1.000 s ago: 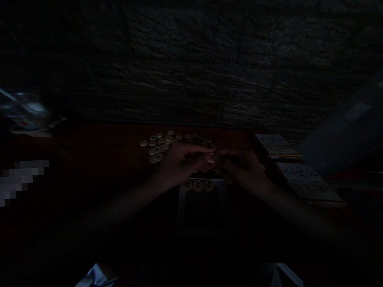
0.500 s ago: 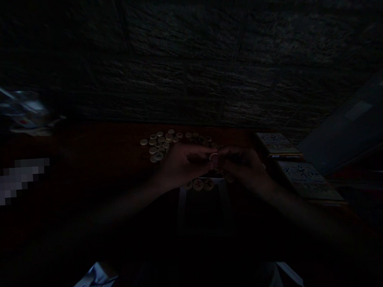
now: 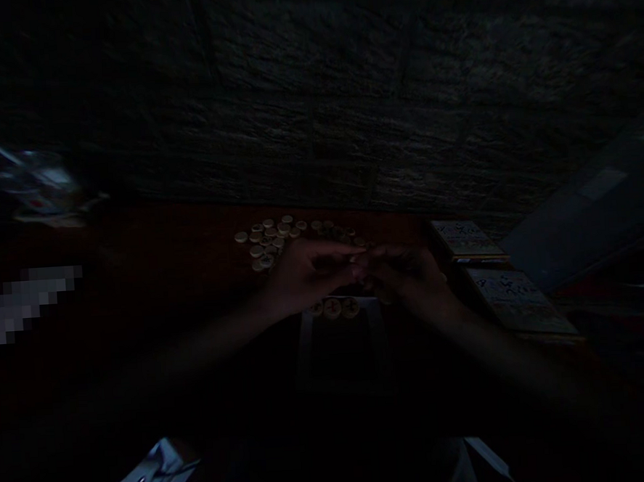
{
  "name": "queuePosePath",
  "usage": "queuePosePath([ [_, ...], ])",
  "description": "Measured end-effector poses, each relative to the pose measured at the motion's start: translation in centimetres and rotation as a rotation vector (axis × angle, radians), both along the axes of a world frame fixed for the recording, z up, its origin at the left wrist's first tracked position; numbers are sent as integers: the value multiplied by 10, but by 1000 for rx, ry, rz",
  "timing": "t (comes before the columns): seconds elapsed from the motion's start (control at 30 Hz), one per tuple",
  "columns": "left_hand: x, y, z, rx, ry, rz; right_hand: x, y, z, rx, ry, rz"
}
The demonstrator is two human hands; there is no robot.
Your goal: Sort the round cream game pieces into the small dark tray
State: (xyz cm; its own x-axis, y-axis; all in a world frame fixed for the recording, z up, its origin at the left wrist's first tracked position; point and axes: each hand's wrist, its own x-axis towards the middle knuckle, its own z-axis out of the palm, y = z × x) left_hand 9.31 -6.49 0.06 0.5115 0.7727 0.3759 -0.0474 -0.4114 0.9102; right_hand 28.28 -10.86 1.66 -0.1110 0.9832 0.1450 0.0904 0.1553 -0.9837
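The view is very dark. My left hand (image 3: 299, 275) and my right hand (image 3: 408, 272) meet at the fingertips above the table, both closed in a pinch. A small round xiangqi piece (image 3: 356, 258) is between the fingertips, mostly covered by them. Just below the hands, a row of xiangqi pieces with red marks (image 3: 333, 308) lies at the far end of a shallow box (image 3: 381, 339). Behind my left hand, several loose pale pieces (image 3: 270, 233) are scattered, some face down. More pieces (image 3: 340, 232) lie behind the fingertips, partly hidden.
Two flat printed boxes (image 3: 469, 239) (image 3: 522, 301) lie at the right of the dark reddish table (image 3: 163, 240). A stone-block wall (image 3: 314, 118) rises behind it. A clear cup with a straw (image 3: 46, 185) stands at the far left. A grey panel (image 3: 597, 195) is at the right.
The fingertips have closed further over the xiangqi piece, so less of it shows. Both hands stay in nearly the same place, and the pieces on the table have not moved.
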Motion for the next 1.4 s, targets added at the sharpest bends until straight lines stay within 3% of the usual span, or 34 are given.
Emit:
queuePosePath([
  [0.17, 0, 2, 1, -173, -59, 19, -1, 0, 0, 25, 9, 14],
  [0.3, 1, -1, 6, -196, -45, 29, 0, 2, -2, 34, 16, 39],
  [0.53, -1, -2, 4, -142, -33, -13, 1, 4, -5, 23, 45, -15],
  [0.77, -1, -2, 4, 30, 16, -54, -1, 0, 2, -48, 9, -55],
  [1.4, 0, 2, 5, 43, -84, 96, 2, 0, -5, 111, 1, -91],
])
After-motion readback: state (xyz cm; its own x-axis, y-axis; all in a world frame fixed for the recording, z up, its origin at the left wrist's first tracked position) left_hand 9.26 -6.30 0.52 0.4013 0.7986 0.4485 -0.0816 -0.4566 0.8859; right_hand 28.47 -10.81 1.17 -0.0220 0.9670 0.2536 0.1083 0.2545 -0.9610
